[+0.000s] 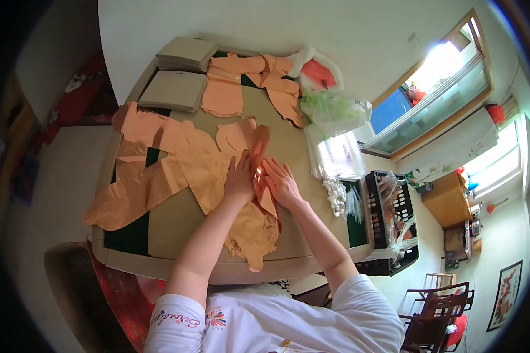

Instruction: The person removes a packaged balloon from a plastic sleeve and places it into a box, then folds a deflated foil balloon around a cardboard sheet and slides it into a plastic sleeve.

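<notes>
A shiny rose-gold foil sheet, which looks like a flat foil balloon (252, 230), lies in front of me with part of it folded up into a ridge. My left hand (239, 179) rests on its left side, fingers stretched out. On the other side of the ridge, my right hand (282, 183) lies flat with straight fingers, pressing against the foil. More flat foil pieces (153, 176) spread over the table to the left, partly overlapping. Another group of foil pieces (224, 97) lies at the far side.
The table (176, 232) has two stacks of grey-beige cards (172, 90) at its far left. Clear plastic bags (335, 150), white coiled pieces (335, 197) and clear thin sticks (353, 205) lie along the right. A black crate (401, 203) stands beyond the right edge.
</notes>
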Tool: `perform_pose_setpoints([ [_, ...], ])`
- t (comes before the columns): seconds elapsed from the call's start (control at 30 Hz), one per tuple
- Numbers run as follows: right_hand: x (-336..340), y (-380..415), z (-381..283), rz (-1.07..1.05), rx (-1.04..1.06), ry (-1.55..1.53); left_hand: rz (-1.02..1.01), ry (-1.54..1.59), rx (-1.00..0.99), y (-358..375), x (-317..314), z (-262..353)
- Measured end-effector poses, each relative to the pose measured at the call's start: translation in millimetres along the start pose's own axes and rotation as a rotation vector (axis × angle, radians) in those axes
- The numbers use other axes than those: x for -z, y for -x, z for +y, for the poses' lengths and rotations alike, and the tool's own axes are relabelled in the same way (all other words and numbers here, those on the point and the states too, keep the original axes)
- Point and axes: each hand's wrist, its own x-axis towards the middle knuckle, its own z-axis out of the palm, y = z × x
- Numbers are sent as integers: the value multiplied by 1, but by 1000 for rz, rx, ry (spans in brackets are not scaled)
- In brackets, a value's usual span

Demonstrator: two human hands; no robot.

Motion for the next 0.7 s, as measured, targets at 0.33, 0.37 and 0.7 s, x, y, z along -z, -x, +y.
perform_pose_setpoints([
  [0.33,-2,2,5,-61,117,51,17,231,76,-3,10,3],
  [0.37,-4,2,5,-45,120,45,69,216,68,-1,11,4],
  [0.7,-4,1,6,-20,114,-12,637,636,-32,17,52,2],
])
